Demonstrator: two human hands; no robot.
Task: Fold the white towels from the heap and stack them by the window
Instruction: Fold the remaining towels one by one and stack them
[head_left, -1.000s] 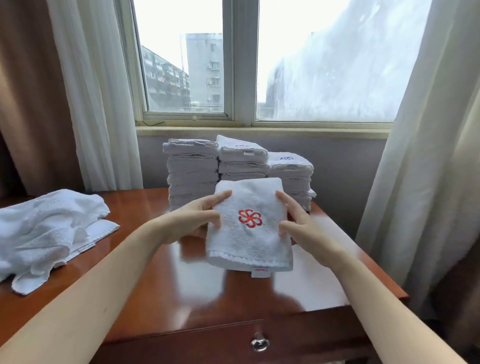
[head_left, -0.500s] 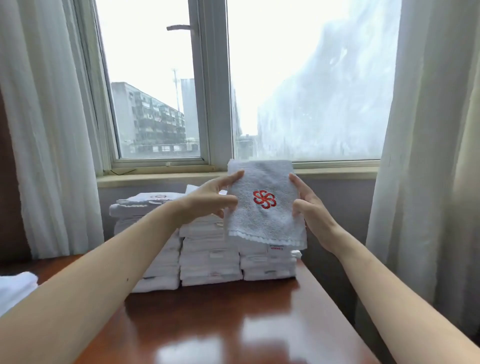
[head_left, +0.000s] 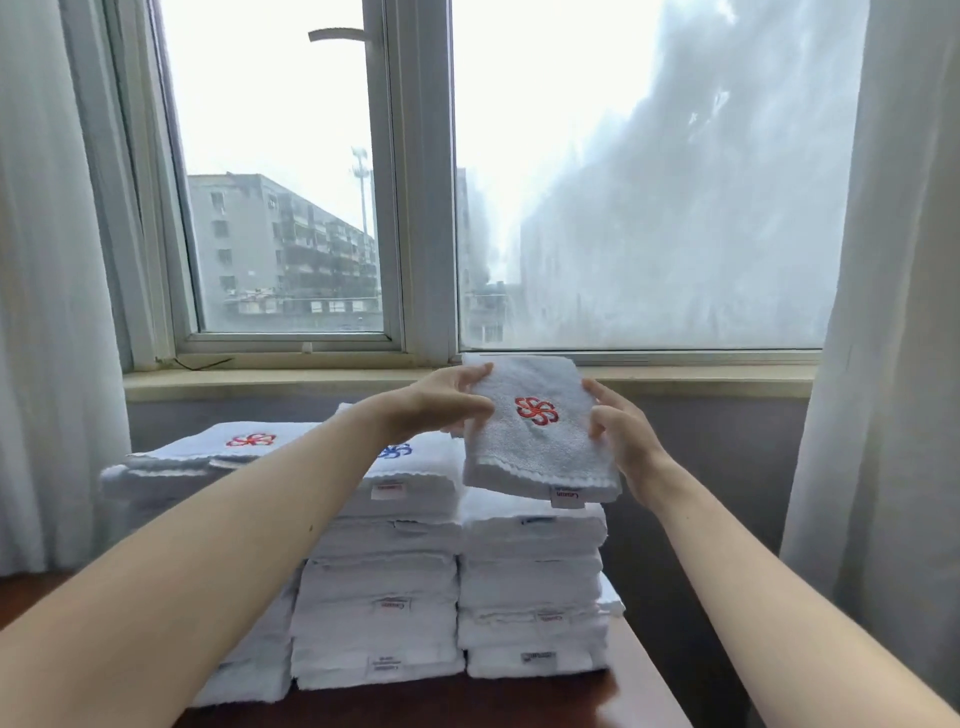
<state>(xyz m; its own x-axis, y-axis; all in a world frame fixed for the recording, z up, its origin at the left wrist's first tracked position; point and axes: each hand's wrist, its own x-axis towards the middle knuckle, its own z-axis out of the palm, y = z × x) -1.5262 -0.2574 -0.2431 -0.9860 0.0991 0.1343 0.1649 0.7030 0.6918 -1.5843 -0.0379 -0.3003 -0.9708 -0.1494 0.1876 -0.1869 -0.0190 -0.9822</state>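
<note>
The left hand (head_left: 447, 402) pinches the left edge of a folded white towel (head_left: 540, 447). The right hand (head_left: 621, 441) holds the right edge with bent fingers. The towel has a red flower mark on top and a small tag on its near edge. It is tilted, far edge up, just over the right stack (head_left: 532, 582) of folded towels. Two more stand beside it, the middle stack (head_left: 379, 597) and the left stack (head_left: 234, 457) — all on a brown table (head_left: 519, 701) under the window (head_left: 415, 208). White curtains (head_left: 893, 260) hang at both sides.
</note>
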